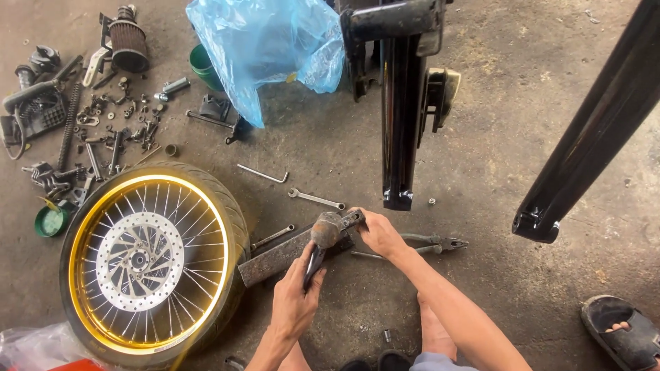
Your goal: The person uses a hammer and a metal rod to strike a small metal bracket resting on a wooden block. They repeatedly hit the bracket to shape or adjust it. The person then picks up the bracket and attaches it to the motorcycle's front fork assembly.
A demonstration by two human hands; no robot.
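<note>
Head view: hammer handle [314, 264] hand-hidden.

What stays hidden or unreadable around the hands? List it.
- Head view: the small part on the rusty metal bar is covered by the right hand and the hammer.
- The hammer's handle is mostly wrapped by the left hand.
- The pliers lie partly behind the right wrist.
- The scattered bolts are too small to sort.
- The gold-rimmed wheel is cut by the bottom edge.

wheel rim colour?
Gold, on the wheel rim, with silver spokes and a black tyre around it. Head view shows it clearly.
</note>
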